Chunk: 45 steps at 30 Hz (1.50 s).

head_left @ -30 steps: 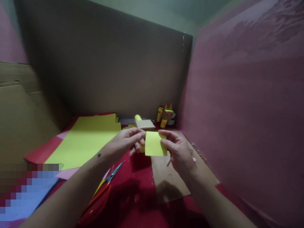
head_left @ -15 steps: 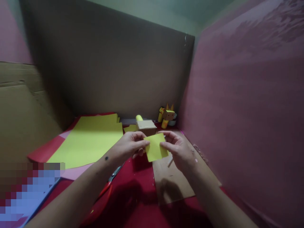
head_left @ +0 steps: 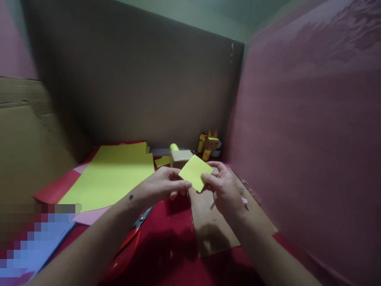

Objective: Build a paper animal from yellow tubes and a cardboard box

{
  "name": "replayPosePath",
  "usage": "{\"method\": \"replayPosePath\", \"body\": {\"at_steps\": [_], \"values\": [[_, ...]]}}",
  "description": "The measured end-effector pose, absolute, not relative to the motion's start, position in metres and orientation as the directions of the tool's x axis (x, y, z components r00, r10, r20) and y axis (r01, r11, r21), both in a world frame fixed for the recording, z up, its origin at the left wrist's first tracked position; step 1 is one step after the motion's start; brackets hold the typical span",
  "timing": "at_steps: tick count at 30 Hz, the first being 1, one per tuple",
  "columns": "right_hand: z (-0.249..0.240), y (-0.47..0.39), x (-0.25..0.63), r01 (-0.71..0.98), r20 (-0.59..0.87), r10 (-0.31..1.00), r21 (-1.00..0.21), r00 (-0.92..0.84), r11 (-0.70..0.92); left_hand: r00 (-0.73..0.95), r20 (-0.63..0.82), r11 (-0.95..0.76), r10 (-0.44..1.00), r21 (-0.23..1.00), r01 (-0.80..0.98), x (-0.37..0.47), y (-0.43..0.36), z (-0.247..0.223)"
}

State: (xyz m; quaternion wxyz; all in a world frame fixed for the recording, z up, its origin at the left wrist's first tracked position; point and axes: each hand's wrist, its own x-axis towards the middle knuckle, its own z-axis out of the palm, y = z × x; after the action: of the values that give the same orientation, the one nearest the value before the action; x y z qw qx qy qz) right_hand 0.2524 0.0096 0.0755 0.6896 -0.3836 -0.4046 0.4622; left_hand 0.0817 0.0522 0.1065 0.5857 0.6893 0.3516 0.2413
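Between both hands is a small square of yellow paper [head_left: 195,171], turned so that one corner points up. My left hand [head_left: 168,183] pinches its lower left edge, thumb on top. On the right side, my right hand [head_left: 222,183] grips the sheet with the thumb across its face and the fingers behind. Just beyond the paper stands a small cardboard box [head_left: 181,157], partly covered by it. Scissors [head_left: 137,225] with red handles lie under my left forearm, which hides part of them.
Large yellow sheets [head_left: 119,174] are stacked at the left. A cardboard piece [head_left: 214,234] lies under my right hand. At the back stand a yellow roll [head_left: 174,147] and a cardboard animal figure [head_left: 211,143]. A pink wall [head_left: 309,131] rises on the right.
The yellow square has turned about an eighth of a turn and risen slightly, from sides nearly level to a corner upward. Both hands still hold it, the right thumb now further onto it.
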Motion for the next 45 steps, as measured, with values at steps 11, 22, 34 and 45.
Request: {"method": "replayPosePath", "body": {"at_steps": [11, 22, 34, 45], "values": [[0.102, 0.028, 0.267, -0.143, 0.319, 0.942, -0.933, 0.103, 0.331, 0.63, -0.107, 0.011, 0.77, 0.988, 0.154, 0.068, 0.072, 0.108], [0.116, 0.095, 0.264, 0.006, 0.363, 0.929, -0.932, 0.074, 0.363, 0.316, 0.077, -0.175, 0.946, 0.939, 0.297, 0.082, 0.12, 0.142], [0.094, 0.121, 0.265, -0.008, 0.377, 0.921, -0.925, 0.1, 0.38, 0.244, 0.046, -0.159, 0.969, 0.872, 0.464, 0.091, 0.122, 0.14], [0.089, 0.118, 0.265, -0.042, 0.37, 0.922, -0.925, 0.113, 0.377, 0.261, 0.038, -0.146, 0.965, 0.902, 0.407, 0.086, 0.127, 0.133]]}}
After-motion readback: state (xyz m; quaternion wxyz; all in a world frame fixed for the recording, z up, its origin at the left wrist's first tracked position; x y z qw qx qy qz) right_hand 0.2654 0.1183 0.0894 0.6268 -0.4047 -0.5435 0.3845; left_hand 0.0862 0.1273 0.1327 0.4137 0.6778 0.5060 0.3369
